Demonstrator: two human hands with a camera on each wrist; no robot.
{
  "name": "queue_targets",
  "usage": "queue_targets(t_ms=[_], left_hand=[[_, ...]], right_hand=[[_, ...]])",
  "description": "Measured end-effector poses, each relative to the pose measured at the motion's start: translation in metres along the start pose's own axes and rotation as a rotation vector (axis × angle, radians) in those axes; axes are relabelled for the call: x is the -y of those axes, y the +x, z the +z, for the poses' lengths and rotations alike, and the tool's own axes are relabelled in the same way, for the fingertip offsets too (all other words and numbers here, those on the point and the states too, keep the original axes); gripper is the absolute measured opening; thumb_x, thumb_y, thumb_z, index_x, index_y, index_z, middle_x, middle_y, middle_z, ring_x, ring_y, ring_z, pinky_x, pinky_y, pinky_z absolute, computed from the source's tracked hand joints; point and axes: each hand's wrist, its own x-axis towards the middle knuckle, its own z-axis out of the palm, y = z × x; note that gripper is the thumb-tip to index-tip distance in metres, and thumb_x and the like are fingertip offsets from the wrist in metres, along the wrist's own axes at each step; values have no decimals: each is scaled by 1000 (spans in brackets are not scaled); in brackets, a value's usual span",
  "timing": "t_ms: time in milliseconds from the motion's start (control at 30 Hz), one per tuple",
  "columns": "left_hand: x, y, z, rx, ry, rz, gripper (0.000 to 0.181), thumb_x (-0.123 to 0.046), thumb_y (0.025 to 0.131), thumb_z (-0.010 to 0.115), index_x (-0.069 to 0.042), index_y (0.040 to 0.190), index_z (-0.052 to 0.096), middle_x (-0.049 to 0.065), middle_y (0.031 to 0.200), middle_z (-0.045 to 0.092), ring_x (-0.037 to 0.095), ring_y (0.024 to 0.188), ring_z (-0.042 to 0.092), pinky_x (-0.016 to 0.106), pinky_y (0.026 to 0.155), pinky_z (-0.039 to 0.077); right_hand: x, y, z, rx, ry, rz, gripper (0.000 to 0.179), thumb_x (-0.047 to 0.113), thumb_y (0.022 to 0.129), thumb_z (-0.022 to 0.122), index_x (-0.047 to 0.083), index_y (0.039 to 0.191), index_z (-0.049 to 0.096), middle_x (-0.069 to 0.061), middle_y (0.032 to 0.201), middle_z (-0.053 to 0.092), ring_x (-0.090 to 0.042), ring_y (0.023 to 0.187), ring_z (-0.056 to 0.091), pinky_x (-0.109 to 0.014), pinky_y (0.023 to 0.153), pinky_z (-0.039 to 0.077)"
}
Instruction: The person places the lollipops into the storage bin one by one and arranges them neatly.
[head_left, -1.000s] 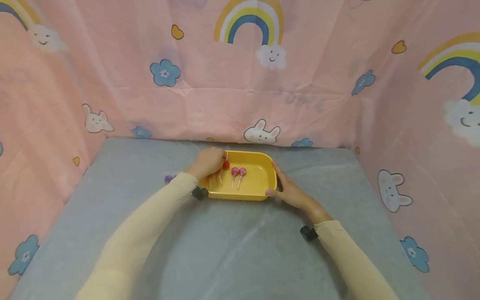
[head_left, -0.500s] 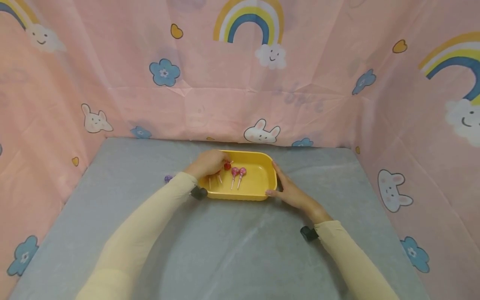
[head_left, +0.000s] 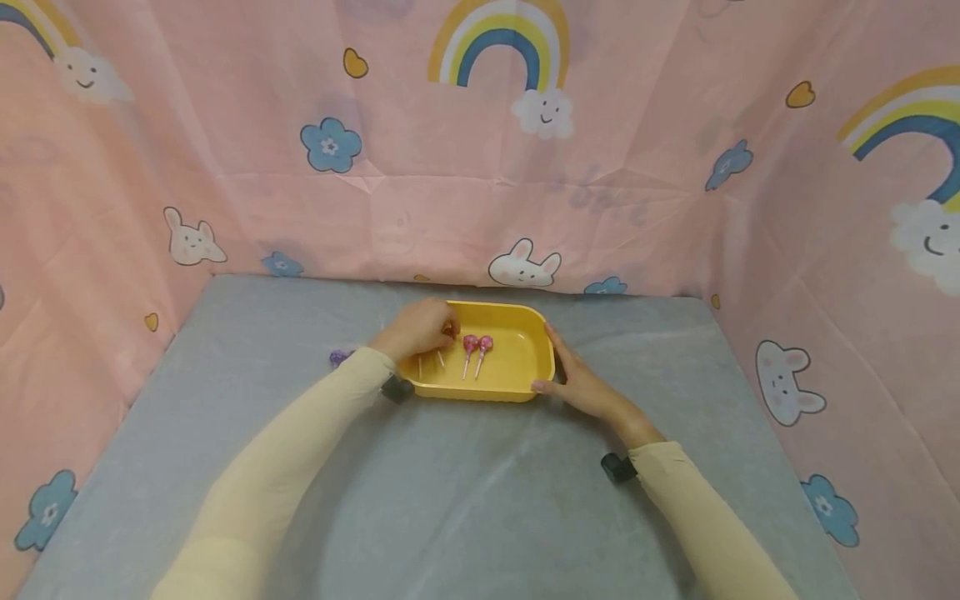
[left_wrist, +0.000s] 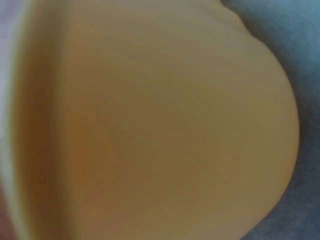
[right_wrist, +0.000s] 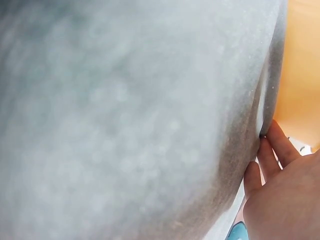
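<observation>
My left hand (head_left: 420, 325) reaches over the left end of a yellow tray (head_left: 517, 393) in the head view. Its fingertips pinch a small red lollipop (head_left: 450, 332), mostly covered by the fingers. Just right of them, two pink lollipops (head_left: 470, 342) lie side by side on the tray's bottom, sticks toward me. Two more white sticks (head_left: 440, 359) show beneath the left hand, their heads hidden. My right hand (head_left: 588, 387) holds the tray's right end, thumb at the front corner and fingers along the side. Skin and sleeve fill the left wrist view.
A purple-wrapped candy (head_left: 339, 358) lies on the grey cloth outside the tray, partly hidden behind the left wrist. The grey-covered table (head_left: 480, 483) extends around the tray. Pink printed curtain (head_left: 405, 200) stands along its back and sides.
The left fingers have shifted slightly about the red lollipop, whose stick first pointed up, then tilted right, and whose head is now mostly covered. The right hand and tray have stayed put.
</observation>
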Motion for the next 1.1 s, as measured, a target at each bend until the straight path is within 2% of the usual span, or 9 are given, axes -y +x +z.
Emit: queue_targets(t_ms=[167,233,333,433,700,1000,1100], left_hand=[[-3,1,0,-11,43,-48,19,-18,93,67,-12,110,74,6,106,73,22,96,64,40,86,56],[-4,1,0,-28,65,-67,16,-18,95,64,-11,105,74,7,101,73,23,91,64,40,81,57],[-5,1,0,-55,109,-85,13,-17,94,63,-10,90,74,8,89,72,22,81,62,39,73,56],[-6,1,-2,-74,131,-102,13,-16,91,66,-10,81,72,7,83,72,23,77,62,38,70,55],[-8,2,-4,-85,138,-141,14,-22,88,73,-12,78,72,4,81,73,22,78,63,38,70,55],[-8,0,-2,-102,127,-138,27,-30,84,78,-11,70,66,2,68,66,20,68,58,35,61,47],[-8,0,0,-83,145,-143,26,-33,83,79,-11,75,67,3,72,67,20,70,59,36,63,48]], right_hand=[[-1,0,0,-2,-9,8,107,51,87,71,44,155,-12,-6,170,1,-36,156,7,-63,123,14],[-1,0,0,-3,-9,10,108,51,87,71,44,155,-13,-7,170,1,-36,156,8,-63,123,14],[-1,0,0,-6,2,9,108,50,87,71,45,155,-12,-6,170,1,-34,156,8,-61,123,16],[-2,1,0,-6,8,-4,107,49,88,71,45,155,-12,-6,170,1,-34,156,8,-60,123,16],[-5,0,0,-9,2,-50,104,44,89,71,45,156,-9,-8,169,1,-38,156,7,-65,123,12],[-4,1,0,-7,5,-5,106,50,87,71,48,154,-10,-6,170,0,-37,156,6,-65,122,12],[-4,0,0,-4,-4,-5,105,50,88,71,47,154,-10,-7,170,0,-38,156,6,-66,122,12]])
